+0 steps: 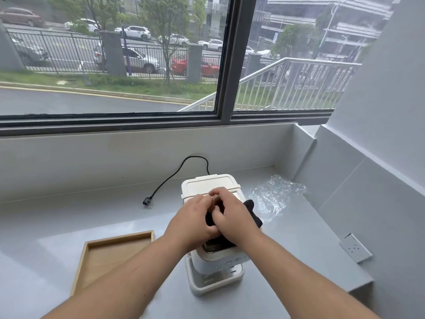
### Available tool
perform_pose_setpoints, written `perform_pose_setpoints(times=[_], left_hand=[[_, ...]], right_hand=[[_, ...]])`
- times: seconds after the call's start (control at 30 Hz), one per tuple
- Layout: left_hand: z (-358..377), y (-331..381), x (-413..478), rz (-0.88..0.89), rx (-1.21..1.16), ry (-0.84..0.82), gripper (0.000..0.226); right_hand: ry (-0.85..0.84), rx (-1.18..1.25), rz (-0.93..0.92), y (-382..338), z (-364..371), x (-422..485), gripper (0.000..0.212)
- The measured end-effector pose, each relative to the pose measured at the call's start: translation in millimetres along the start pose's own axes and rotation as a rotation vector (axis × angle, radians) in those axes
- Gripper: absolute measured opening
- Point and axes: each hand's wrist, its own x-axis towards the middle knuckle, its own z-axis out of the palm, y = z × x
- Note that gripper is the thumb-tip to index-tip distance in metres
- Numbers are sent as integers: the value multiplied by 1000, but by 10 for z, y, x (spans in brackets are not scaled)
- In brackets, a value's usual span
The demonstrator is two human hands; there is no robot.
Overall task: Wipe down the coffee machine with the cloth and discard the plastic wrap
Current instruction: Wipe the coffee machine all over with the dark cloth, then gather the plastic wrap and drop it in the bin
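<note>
A white coffee machine (210,185) stands on the grey counter (69,217), seen from above. Both hands are on its top, close together. My right hand (232,215) grips a black cloth (253,212) that sticks out to the right of it, pressed on the machine's top. My left hand (195,217) lies beside it with fingers curled around the cloth's left part. Crumpled clear plastic wrap (273,194) lies on the counter to the right of the machine, touched by neither hand.
A shallow wooden tray (82,259) sits at the front left. The machine's black cord and plug (147,201) trail across the counter to the left. A wall socket (355,248) is on the right wall. A window ledge runs along the back.
</note>
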Motion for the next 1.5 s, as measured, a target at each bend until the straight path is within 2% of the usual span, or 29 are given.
perform_pose_setpoints(times=[0.1,0.2,0.33,0.67,0.87,1.07,1.5], left_hand=[[8,-1,-14,29,51,13,30],[12,-6,1,41,88,9,33],[17,6,14,57,109,-8,30],[-89,142,85,15,244,-98,37],[-133,134,190,-44,224,-31,44],[-154,255,389,-48,284,-3,75],[236,782,981,-11,429,-68,81]], right_hand=[[121,-270,-75,145,-99,-83,19],[69,-603,-107,288,-167,-146,16],[41,-691,-103,276,-136,-153,22],[37,-684,-104,252,-148,-174,21],[40,-686,-191,274,-357,-95,24],[55,-593,-181,409,-684,85,40],[2,-628,-75,964,-1328,352,66]])
